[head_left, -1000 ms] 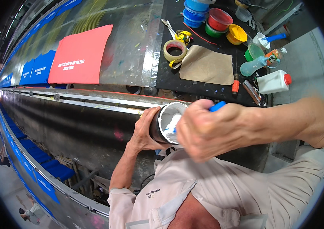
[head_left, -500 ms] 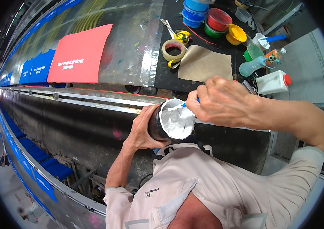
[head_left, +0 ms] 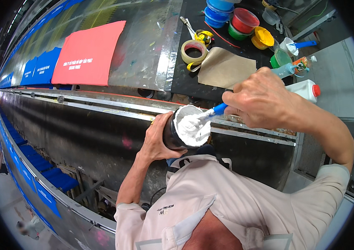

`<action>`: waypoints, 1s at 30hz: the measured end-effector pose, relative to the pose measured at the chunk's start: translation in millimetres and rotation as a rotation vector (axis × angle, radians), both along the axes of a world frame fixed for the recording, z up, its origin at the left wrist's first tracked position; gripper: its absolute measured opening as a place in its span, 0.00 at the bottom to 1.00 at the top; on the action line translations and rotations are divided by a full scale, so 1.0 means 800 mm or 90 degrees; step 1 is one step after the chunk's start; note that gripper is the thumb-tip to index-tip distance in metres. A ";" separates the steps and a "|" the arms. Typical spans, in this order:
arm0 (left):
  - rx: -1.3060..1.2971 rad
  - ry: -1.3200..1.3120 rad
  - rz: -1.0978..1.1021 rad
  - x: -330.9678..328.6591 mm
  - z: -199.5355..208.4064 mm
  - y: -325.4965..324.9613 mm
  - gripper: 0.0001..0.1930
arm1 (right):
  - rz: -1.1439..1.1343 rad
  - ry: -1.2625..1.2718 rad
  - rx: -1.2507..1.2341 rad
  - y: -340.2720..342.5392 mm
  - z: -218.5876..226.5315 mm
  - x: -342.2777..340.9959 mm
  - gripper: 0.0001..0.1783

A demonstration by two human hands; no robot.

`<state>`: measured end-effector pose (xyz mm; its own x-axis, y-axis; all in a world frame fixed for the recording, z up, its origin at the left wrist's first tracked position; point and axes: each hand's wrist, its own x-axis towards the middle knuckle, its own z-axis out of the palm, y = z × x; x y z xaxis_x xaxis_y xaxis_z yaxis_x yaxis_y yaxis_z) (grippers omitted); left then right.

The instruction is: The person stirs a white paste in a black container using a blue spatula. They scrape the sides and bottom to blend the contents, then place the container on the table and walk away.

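A dark round tub (head_left: 170, 135) of thick white paste (head_left: 188, 130) tilts in front of my body. My left hand (head_left: 157, 139) wraps round its side, fingers on the far side and thumb below. Over the tub's right side, my right hand (head_left: 262, 100) grips a blue-handled spatula (head_left: 218, 109). White paste coats the spatula's lower end, which dips into the tub, so the shape of its tip is hidden. Paste also smears the tub's rim.
The black table beyond holds brown paper (head_left: 227, 68), a tape roll (head_left: 194, 51), a yellow measuring tape (head_left: 204, 37), a red tub (head_left: 245, 21), a yellow tub (head_left: 263, 38) and a white bottle (head_left: 304, 90). Red fabric (head_left: 88, 54) lies on the long printing table. A metal rail (head_left: 118, 111) runs before it.
My right hand has moved up and right with the spatula, showing more of its blue handle and paste-coated end. The paste has been heaped up. My left hand still holds the tub.
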<state>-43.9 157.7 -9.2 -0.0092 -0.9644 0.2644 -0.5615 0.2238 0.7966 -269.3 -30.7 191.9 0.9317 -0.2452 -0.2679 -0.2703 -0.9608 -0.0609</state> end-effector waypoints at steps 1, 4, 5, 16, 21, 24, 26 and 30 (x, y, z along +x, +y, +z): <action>-0.010 0.013 0.003 -0.001 0.002 -0.002 0.58 | 0.047 -0.066 -0.065 0.000 -0.001 0.001 0.10; -0.001 0.059 -0.006 -0.002 0.004 -0.002 0.58 | 0.153 -0.170 -0.247 0.002 -0.021 -0.005 0.09; -0.039 0.050 -0.022 -0.001 0.001 -0.004 0.59 | 0.168 -0.142 -0.295 0.007 -0.039 -0.013 0.10; -0.102 -0.059 0.028 -0.003 -0.011 0.006 0.60 | -0.029 0.051 0.138 0.020 -0.053 -0.002 0.18; -0.090 -0.051 0.030 0.004 0.004 0.004 0.61 | -0.021 -0.091 0.017 0.003 -0.017 -0.002 0.14; -0.030 0.015 0.015 0.007 0.011 0.006 0.60 | 0.128 -0.229 -0.225 0.003 -0.009 -0.001 0.10; 0.008 0.065 0.009 0.008 0.014 0.006 0.58 | 0.198 -0.232 -0.344 0.005 -0.010 -0.001 0.11; 0.014 0.100 -0.014 0.005 0.019 0.002 0.57 | 0.195 -0.146 -0.338 0.021 -0.029 -0.010 0.12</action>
<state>-39.8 159.2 6.3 0.0097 -0.9700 0.2429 -0.4254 0.2158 0.8789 -276.9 -14.3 169.0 0.9995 -0.0040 0.0303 -0.0163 -0.9075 0.4198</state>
